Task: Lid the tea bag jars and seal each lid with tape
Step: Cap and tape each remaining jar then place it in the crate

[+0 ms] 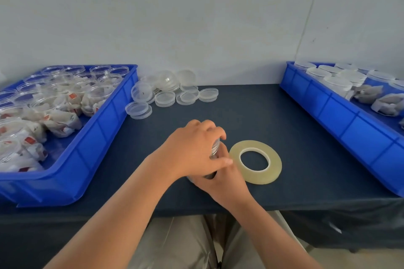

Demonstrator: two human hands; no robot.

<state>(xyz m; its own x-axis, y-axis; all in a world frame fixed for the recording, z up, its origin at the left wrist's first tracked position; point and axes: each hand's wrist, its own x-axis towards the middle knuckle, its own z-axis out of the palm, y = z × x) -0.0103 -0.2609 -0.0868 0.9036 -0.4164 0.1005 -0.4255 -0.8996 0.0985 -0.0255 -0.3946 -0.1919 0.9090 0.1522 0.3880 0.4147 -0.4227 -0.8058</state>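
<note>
The dark navy cloth-covered table fills the middle of the frame, with its front edge running across the lower third and its back edge meeting the wall. A wide strip of bare cloth lies between the trays, from the hands back to the wall.

The large blue plastic tray at the left is cut off by the frame's left edge. Its near corner sits at the table's front edge. It holds open clear jars with tea bags. The blue plastic tray at the right is cut off by the right edge and holds lidded clear jars and loose tea bags.

At lower centre, near the front edge, the left hand curls over the top of a small clear jar. The right hand wraps the jar's lower side from beneath. Only a sliver of the jar shows between the fingers, so I cannot tell whether it is lidded or what it holds.

A flat ring-shaped roll of clear yellowish tape lies just right of the hands, touching or nearly touching the right hand's fingers.

A heap of loose clear plastic lids sits at the back beside the left tray.
</note>
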